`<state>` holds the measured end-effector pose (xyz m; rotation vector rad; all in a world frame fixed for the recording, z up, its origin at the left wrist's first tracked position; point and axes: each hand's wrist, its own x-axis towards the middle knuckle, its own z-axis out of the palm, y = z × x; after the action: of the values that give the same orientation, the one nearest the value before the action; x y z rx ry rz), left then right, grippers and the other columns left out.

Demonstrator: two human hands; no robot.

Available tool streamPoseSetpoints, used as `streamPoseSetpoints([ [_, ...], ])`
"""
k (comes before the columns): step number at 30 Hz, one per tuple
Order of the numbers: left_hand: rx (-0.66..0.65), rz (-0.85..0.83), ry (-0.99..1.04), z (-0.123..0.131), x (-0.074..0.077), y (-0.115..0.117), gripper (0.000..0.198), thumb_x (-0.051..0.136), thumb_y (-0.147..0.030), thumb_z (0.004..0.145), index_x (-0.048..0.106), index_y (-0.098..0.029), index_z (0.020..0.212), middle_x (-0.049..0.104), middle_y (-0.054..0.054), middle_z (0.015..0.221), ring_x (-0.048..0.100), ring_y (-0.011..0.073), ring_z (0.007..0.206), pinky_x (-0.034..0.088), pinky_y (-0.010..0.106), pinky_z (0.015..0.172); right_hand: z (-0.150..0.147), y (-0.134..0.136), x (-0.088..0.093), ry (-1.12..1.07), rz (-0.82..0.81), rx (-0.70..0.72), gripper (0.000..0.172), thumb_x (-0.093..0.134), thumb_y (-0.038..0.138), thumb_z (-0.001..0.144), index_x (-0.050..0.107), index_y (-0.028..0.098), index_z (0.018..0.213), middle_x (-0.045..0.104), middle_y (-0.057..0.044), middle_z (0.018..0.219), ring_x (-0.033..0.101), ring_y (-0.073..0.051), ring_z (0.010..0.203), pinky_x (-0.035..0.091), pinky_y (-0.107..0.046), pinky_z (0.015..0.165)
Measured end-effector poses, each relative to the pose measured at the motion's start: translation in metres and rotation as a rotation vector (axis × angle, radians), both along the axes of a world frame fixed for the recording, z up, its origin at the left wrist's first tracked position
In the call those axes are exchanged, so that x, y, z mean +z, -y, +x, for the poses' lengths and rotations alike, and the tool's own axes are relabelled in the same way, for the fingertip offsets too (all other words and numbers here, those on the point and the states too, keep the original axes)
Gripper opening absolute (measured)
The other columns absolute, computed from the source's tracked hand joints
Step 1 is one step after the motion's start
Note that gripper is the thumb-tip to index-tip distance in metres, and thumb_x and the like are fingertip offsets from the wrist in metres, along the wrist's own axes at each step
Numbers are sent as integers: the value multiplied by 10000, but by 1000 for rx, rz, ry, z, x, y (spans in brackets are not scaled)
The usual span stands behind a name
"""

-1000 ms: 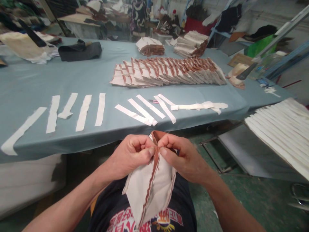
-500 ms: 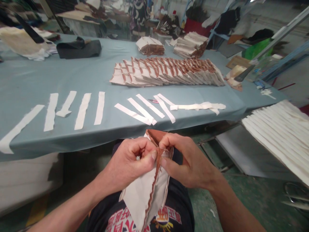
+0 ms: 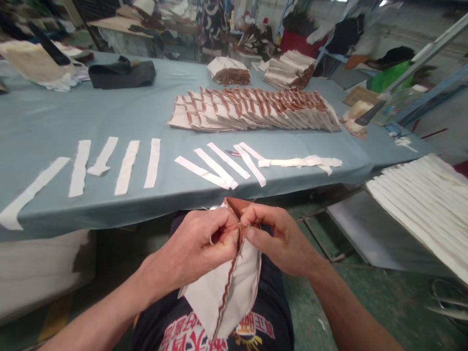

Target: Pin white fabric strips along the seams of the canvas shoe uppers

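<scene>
A sewn piece (image 3: 208,297) of off-white fabric and brown leather hangs over my lap, its wavy brown seam running down the middle and its brown upper end open. My left hand (image 3: 210,239) pinches the piece at the top of the seam between thumb and curled fingers. Close against it, my right hand (image 3: 274,236) grips the same spot from the other side. A thin thread seems to stretch between the fingertips. Exactly what each fingertip pinches is partly hidden.
On the blue-covered table (image 3: 120,112) lie several white strips (image 3: 126,168), small red-handled snips (image 3: 233,153) and a long overlapping row of similar sewn pieces (image 3: 252,109). Stacks (image 3: 229,70) stand behind. White layered fabric (image 3: 424,200) rests at right. A black folded band (image 3: 122,73) lies back left.
Both hands stay at the top of the seam, with the left fingers shifted slightly and a thread now showing between them. The lower end of the piece has risen a little.
</scene>
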<state>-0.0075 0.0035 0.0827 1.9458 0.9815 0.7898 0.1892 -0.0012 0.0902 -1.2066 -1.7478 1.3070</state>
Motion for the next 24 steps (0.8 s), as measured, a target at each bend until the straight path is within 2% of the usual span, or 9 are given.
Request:
streamPoseSetpoints([
  [3, 22, -2, 13, -4, 0, 1, 188, 503, -162, 823, 503, -186, 636, 477, -69, 560, 396, 73, 508, 319, 211, 493, -2, 3, -3, -20, 64, 13, 146, 542, 278, 855, 561, 200, 733, 538, 23, 675, 464, -125, 603, 369, -260, 566],
  [5, 69, 62, 33, -7, 0, 0, 107, 554, -164, 820, 544, -184, 715, 560, -47, 644, 492, 91, 577, 401, 213, 553, -2, 6, -1, 10, 181, 37, 119, 541, 234, 863, 552, 205, 749, 572, 13, 703, 517, -139, 655, 408, -275, 628],
  [6, 71, 120, 48, -8, 1, -1, 17, 580, -167, 820, 585, -173, 806, 636, -13, 755, 574, 115, 679, 464, 227, 638, -2, 8, 1, 31, 244, 47, 113, 542, 211, 865, 546, 208, 752, 583, 10, 716, 537, -145, 682, 419, -283, 659],
  [8, -3, 233, 80, -11, 2, -5, 202, 607, -172, 831, 622, -155, 1032, 710, 67, 1044, 656, 177, 970, 518, 293, 880, -1, 10, 5, 71, 346, 60, 113, 548, 173, 866, 535, 213, 761, 582, 14, 730, 543, -145, 702, 425, -290, 691],
  [10, -138, 283, 96, -13, 3, -11, 267, 587, -166, 852, 617, -155, 1117, 704, 94, 1175, 637, 201, 1128, 487, 337, 1016, 1, 11, 8, 96, 413, 66, 119, 555, 145, 867, 529, 215, 774, 578, 21, 737, 540, -141, 700, 435, -297, 717],
  [12, -208, 267, 76, -13, 5, -16, 181, 561, -163, 854, 629, -161, 1022, 719, 67, 1070, 651, 180, 1038, 501, 316, 969, 2, 11, 9, 125, 451, 64, 131, 560, 128, 872, 524, 215, 780, 584, 23, 744, 548, -143, 720, 448, -306, 756],
  [15, -196, 233, 10, -13, 9, -20, 99, 554, -195, 843, 633, -166, 893, 695, 17, 868, 632, 148, 826, 505, 278, 800, 4, 9, 9, 179, 456, 66, 140, 565, 148, 897, 524, 209, 778, 587, 16, 745, 551, -150, 743, 439, -302, 747],
  [20, -215, 261, -43, -9, 17, -24, 104, 534, -152, 808, 633, -154, 773, 630, -32, 685, 540, 97, 620, 427, 228, 620, 6, 7, 7, 213, 407, 72, 139, 563, 184, 907, 537, 202, 772, 586, 12, 734, 538, -150, 723, 412, -293, 702],
  [24, -242, 294, -35, -8, 18, -27, 163, 507, -102, 812, 628, -138, 708, 592, -39, 628, 474, 72, 556, 362, 207, 546, 2, 4, 6, 232, 368, 41, 98, 565, 193, 865, 547, 202, 770, 586, 16, 727, 539, -145, 687, 412, -293, 693],
])
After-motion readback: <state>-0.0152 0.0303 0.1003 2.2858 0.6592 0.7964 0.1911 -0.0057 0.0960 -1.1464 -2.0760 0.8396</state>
